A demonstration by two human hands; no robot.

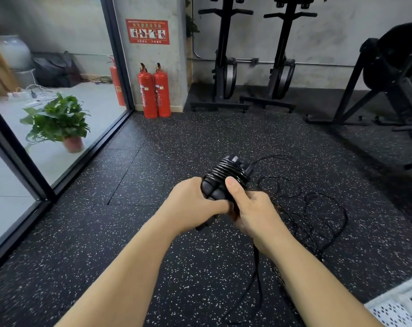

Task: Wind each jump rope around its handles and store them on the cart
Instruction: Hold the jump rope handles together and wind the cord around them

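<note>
Nearest, in the lower right corner: edge of a white perforated panel (pixel 398 308), too cropped to tell what it belongs to. Mid-frame, above the speckled black rubber floor (pixel 153 256): left hand (pixel 191 204) curled round the lower end of the paired black handles (pixel 214 192); right hand (pixel 254 208) wrapped round them from the other side, thumb up against the coils. Wound in tight stacked turns round the handles' upper part: jump rope (pixel 226 172), the rest trailing under the right wrist into loose loops (pixel 318 208) on the floor just to the right. Open floor ahead and leftward as far as the black-framed glass partition (pixel 120 67). Behind the glass: red pot (pixel 73 143) holding a leafy green plant (pixel 56 119). Against the far pillar: two red fire extinguishers (pixel 154 90), side by side, under a red sign (pixel 147 31). Along the back wall: two upright black exercise machines (pixel 224 67), with a black rack (pixel 389 74) at right.
</note>
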